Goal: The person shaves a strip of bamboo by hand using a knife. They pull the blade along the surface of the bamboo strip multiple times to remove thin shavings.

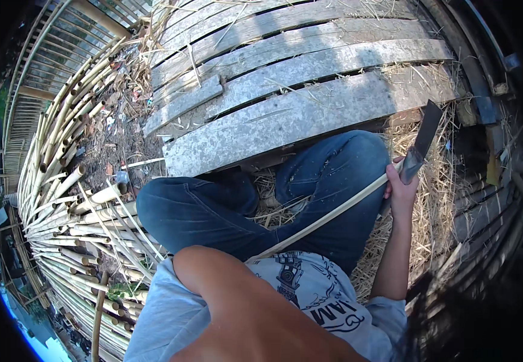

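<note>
My right hand (402,192) is closed around a knife (425,134) beside my right knee. Its broad dark blade points up and away, with a greyish wrapped-looking part near my fingers. A long pale bamboo strip (327,218) meets the same hand at the thumb and fingers. From there it slants down to the left over my thigh and passes out of sight behind my left arm (243,301). That arm is bent across my chest, large and close, and its hand lies outside the picture.
My crossed legs in jeans (213,208) are against a low platform of worn wooden planks (273,123). A loose short board (186,104) lies on it. Many cut bamboo poles (86,232) are stacked at the left. Pale shavings (421,241) cover the ground at the right.
</note>
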A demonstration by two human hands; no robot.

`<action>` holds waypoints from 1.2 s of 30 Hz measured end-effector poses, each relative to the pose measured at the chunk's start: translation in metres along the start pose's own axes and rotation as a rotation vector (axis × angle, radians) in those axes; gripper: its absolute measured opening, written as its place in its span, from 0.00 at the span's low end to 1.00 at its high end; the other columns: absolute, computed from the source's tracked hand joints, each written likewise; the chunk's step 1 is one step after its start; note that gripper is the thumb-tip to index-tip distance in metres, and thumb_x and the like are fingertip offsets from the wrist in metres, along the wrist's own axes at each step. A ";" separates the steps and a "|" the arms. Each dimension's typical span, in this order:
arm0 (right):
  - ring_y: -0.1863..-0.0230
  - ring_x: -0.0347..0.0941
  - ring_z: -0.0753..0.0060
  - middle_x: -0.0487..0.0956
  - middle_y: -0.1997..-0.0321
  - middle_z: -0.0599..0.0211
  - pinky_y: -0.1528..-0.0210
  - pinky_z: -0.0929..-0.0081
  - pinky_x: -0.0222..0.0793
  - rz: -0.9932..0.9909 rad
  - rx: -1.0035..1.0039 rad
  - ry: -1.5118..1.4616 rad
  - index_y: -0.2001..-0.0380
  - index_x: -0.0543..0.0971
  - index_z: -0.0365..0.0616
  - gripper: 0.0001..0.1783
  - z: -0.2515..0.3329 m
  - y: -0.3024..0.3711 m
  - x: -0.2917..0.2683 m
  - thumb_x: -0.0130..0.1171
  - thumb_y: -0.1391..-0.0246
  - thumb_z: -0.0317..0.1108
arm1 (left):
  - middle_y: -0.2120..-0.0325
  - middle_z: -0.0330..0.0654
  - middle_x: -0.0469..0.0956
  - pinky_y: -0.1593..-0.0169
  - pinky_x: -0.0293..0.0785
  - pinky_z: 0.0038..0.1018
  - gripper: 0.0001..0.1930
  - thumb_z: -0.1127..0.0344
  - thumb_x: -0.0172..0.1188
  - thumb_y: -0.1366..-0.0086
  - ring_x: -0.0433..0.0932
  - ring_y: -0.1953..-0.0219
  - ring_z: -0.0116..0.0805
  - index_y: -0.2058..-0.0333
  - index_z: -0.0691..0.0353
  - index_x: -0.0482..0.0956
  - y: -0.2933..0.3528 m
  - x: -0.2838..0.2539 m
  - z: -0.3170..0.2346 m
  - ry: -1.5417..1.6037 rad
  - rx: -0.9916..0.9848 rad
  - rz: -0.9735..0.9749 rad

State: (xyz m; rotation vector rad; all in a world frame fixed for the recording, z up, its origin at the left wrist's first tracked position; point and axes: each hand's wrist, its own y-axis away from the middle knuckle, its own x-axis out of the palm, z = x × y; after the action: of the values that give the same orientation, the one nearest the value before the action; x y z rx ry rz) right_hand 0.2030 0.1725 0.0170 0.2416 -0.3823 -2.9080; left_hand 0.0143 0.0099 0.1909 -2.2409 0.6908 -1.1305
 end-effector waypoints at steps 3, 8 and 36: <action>0.87 0.62 0.86 0.69 0.79 0.75 0.86 0.85 0.58 0.002 -0.006 -0.019 0.58 0.71 0.41 0.16 0.002 -0.002 -0.004 0.65 0.46 0.31 | 0.55 0.51 0.73 0.45 0.64 0.42 0.20 0.59 0.62 0.38 0.73 0.51 0.51 0.52 0.66 0.75 -0.001 0.000 0.004 0.020 0.013 0.020; 0.86 0.62 0.87 0.69 0.79 0.75 0.86 0.86 0.57 -0.063 -0.040 0.019 0.57 0.71 0.40 0.16 0.008 0.000 -0.018 0.64 0.45 0.32 | 0.56 0.51 0.73 0.45 0.64 0.41 0.20 0.60 0.62 0.38 0.73 0.52 0.51 0.52 0.66 0.75 -0.014 0.004 0.015 0.050 0.043 0.047; 0.86 0.61 0.88 0.68 0.79 0.77 0.86 0.87 0.56 -0.015 -0.032 0.017 0.56 0.71 0.42 0.17 -0.011 -0.005 -0.021 0.64 0.44 0.36 | 0.57 0.49 0.73 0.46 0.65 0.40 0.18 0.61 0.63 0.39 0.73 0.53 0.49 0.53 0.65 0.76 -0.020 0.007 0.036 0.160 0.059 0.090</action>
State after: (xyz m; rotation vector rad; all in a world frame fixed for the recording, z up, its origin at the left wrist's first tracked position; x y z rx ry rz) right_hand 0.2250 0.1789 0.0080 0.2651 -0.3320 -2.9218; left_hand 0.0516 0.0278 0.1897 -2.0650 0.8039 -1.2785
